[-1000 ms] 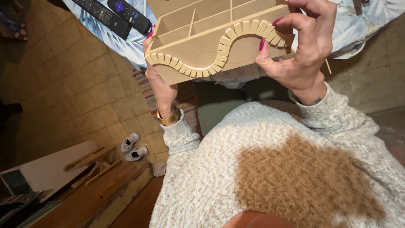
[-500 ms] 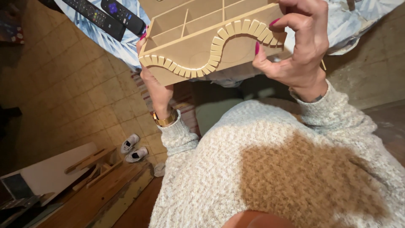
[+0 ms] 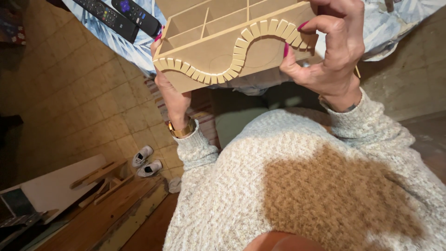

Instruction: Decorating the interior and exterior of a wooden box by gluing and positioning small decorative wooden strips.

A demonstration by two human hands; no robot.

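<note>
Tan compartmented wooden box point(image 3: 218, 44), wavy tile trim, held tilted aloft.

surface: blue-and-white leaf-print cloth point(image 3: 134, 46) | on it: two black remotes point(image 3: 121, 16)

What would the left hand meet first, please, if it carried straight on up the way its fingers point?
Probably the two black remote controls on the patterned cloth just beyond the wooden box that the left hand grips; depth is unclear.

Count: one wooden box point(image 3: 223, 44), upper centre; two remotes point(image 3: 123, 15), upper left; two shoes point(image 3: 146, 161), lower left; two hands point(image 3: 332, 51).
</note>
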